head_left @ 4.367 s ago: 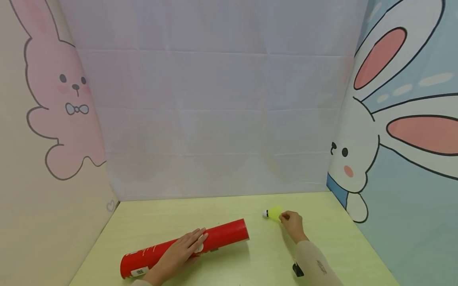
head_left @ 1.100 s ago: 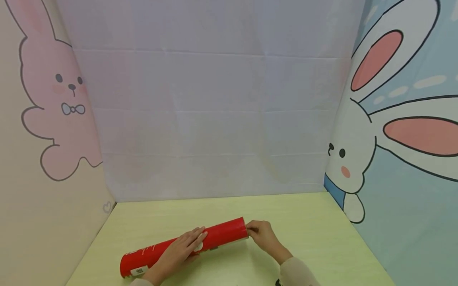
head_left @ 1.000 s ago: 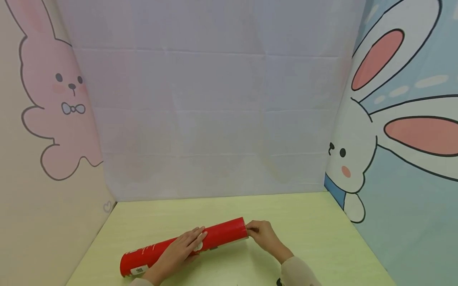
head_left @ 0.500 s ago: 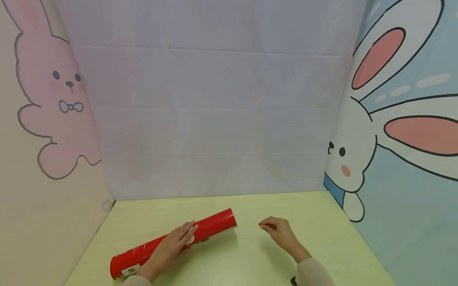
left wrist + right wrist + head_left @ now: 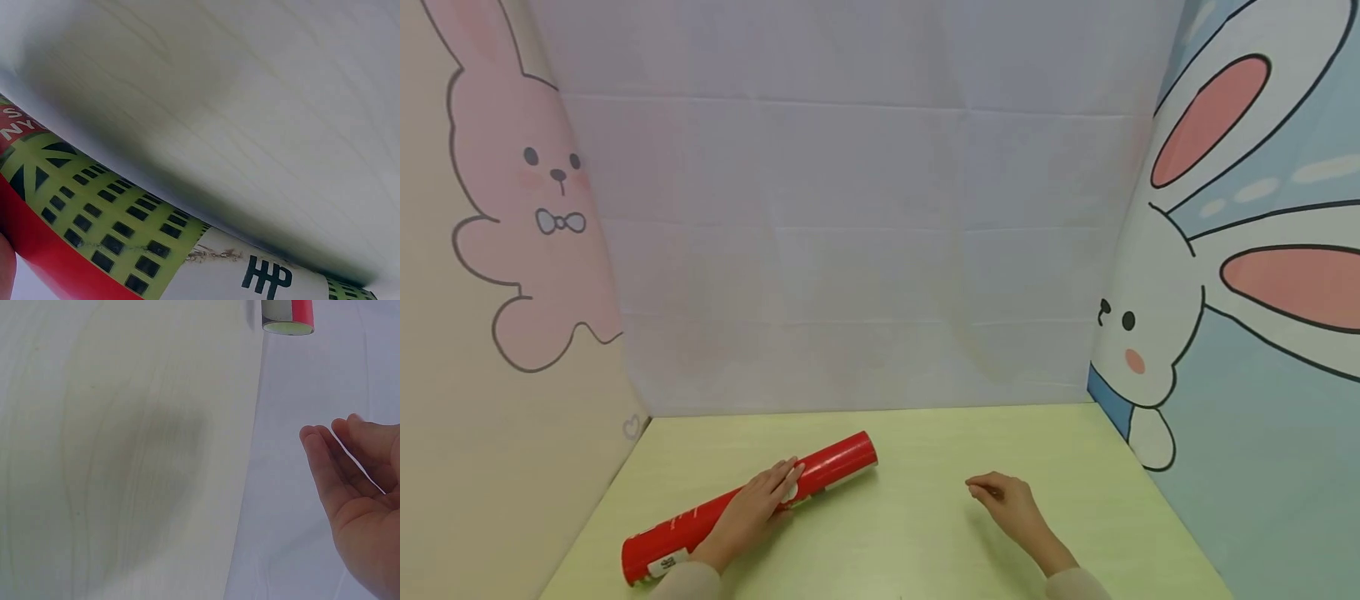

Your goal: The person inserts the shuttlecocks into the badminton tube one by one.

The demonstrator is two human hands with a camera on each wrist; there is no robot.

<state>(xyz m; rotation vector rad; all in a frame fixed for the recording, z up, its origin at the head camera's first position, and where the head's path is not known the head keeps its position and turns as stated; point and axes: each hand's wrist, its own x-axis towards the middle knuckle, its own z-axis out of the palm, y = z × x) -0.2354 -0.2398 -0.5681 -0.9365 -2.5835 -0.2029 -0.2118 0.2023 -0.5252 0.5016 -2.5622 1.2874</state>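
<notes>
A long red shuttlecock tube [image 5: 838, 462] lies slanted across the left part of the table, its far right end towards the back. My left hand [image 5: 752, 504] grips it around the middle, fingers over the top. In the left wrist view the tube [image 5: 119, 231] shows a green, white and red print close to the camera. My right hand [image 5: 1011, 504] is held above the table, well to the right of the tube, fingers loosely bent and holding nothing. In the right wrist view thumb and fingers stand apart, and the tube's open end [image 5: 287, 328] shows. No shuttlecock is in sight.
The pale yellow table [image 5: 925, 550] ends at a white cloth backdrop [image 5: 865, 250]. Side walls with a pink rabbit [image 5: 535, 208] and a white rabbit [image 5: 1150, 317] bound it left and right.
A yellow shuttlecock pinched by my right hand has gone from sight after that hand was at the tube's mouth. The right hand has withdrawn rightward; the left has shifted the tube left.
</notes>
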